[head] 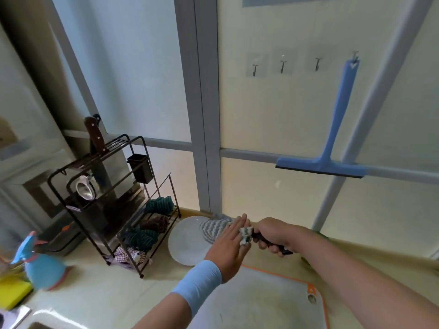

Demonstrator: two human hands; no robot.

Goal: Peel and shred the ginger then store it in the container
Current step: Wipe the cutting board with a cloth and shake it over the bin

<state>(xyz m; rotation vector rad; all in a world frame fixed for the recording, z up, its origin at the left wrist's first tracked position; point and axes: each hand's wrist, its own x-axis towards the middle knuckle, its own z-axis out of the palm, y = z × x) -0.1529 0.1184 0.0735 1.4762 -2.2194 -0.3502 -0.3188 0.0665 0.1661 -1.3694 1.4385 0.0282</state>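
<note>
Right hand (273, 236) is wrapped tight round a black-handled tool (283, 251). Its working end is buried in the grey-and-white striped cloth (244, 236) that the left hand (229, 245) pinches, fingers near-straight. The tool's long axis runs hand to hand. Ginger? Not in shot anywhere. The white, orange-edged cutting board (261, 300) sits just below both hands.

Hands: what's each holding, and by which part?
Right hand grips a dark-handled tool by its handle. Left hand holds a striped cloth over the tool's hidden front end.
</note>
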